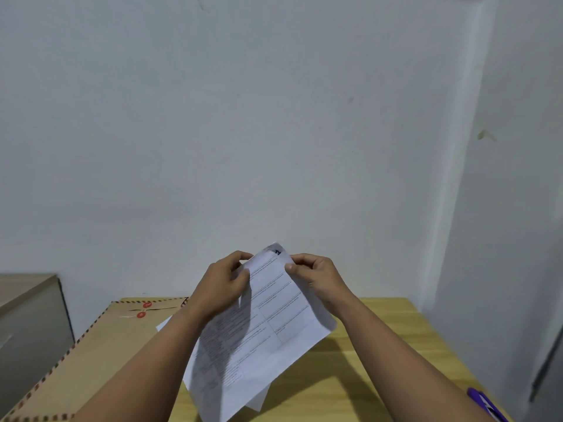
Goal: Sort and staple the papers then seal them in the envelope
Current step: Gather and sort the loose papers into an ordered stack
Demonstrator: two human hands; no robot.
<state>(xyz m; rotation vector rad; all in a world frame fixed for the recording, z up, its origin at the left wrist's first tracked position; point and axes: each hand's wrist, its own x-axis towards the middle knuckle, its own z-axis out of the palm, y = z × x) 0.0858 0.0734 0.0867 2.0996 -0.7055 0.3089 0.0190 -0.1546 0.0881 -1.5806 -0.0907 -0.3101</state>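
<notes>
Near us, a purple object (487,405) (cut off, maybe the stapler) lies on the wooden table (380,345); our left hand (224,283) and right hand (313,275) pinch the papers (262,324) raised above it; square edges first; envelope (91,354) lies left; print unreadable

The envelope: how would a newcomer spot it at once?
Start at the yellow wooden table against the pale wall. Along its left side lies the large brown envelope. Only it has a striped border and two red string-tie discs; the papers are white.
</notes>
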